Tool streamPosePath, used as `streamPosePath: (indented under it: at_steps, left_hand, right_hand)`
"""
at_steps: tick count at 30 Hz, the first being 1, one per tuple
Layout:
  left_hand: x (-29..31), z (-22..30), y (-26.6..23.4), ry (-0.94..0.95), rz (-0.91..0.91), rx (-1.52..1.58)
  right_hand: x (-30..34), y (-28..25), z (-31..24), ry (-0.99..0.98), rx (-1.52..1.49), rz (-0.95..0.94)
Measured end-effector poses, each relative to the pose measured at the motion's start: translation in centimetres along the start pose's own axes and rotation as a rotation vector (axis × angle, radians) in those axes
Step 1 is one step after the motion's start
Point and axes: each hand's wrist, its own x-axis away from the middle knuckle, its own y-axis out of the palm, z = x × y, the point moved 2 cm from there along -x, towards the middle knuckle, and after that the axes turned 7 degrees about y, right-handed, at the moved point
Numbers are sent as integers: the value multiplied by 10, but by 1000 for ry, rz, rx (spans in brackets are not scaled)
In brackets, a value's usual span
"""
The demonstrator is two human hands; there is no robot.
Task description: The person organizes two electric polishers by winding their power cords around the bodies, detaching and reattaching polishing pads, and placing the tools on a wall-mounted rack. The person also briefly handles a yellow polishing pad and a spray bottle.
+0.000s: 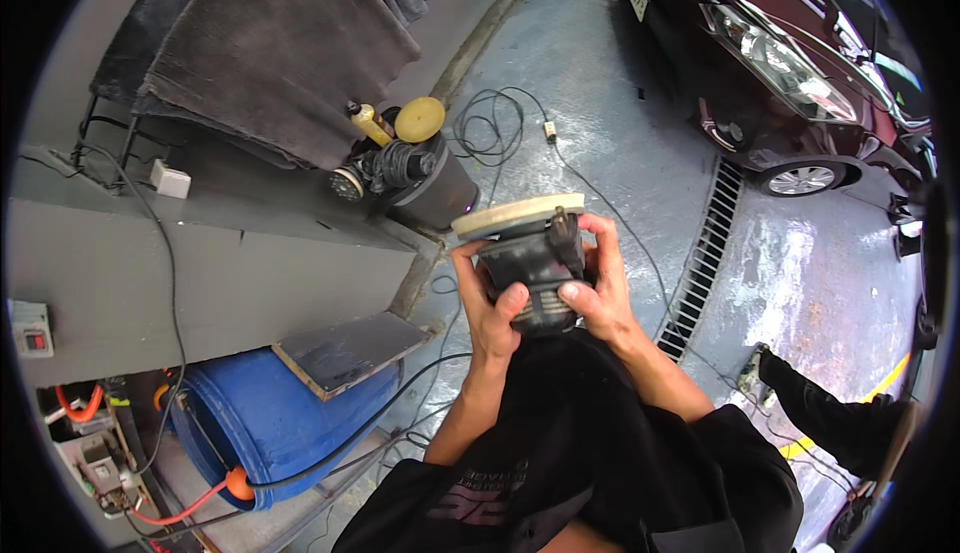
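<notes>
Between my two hands I hold a black car polisher in front of my chest. The polisher (530,265) is tipped so that its round cream pad (515,215) faces away from me. My left hand (488,315) wraps its left side, with the thumb on the lower part of the body. On the other side my right hand (606,288) grips it, fingers up near the pad's edge and thumb close to the left thumb. The far sides of the fingers are partly hidden behind the tool.
A dark bin (440,193) to the left carries a yellow pad (419,119), a bottle (370,123) and another corded tool. Cords (490,133) trail over the floor past a drain grate (705,253). A maroon car (770,63) stands right; a blue barrel (290,413) lies left. Another person's leg (830,413) is lower right.
</notes>
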Motion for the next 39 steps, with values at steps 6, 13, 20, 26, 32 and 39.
streamPosePath:
  at_steps: [6, 13, 20, 26, 32, 39]
  left_hand:
    - [-35, -15, -15, -216, 6, 345]
    - [-61, -37, -37, -370, -43, 718]
    - [-88, -24, -41, -529, -92, 444]
    - [-124, 1, -74, -176, -416, 263]
    - [-124, 3, -128, -191, -406, -95]
    - [-111, 1, -165, 0, -110, 43]
  right_hand:
    - [-25, 10, 11, 42, 266, 132]
    - [-31, 14, 0, 18, 832, -41]
    - [-43, 43, -3, 111, 646, 194]
    - [-77, 66, 5, -1, 371, 195]
    - [-112, 103, -3, -143, 726, 100]
    - [-149, 119, -36, -434, 877, -404]
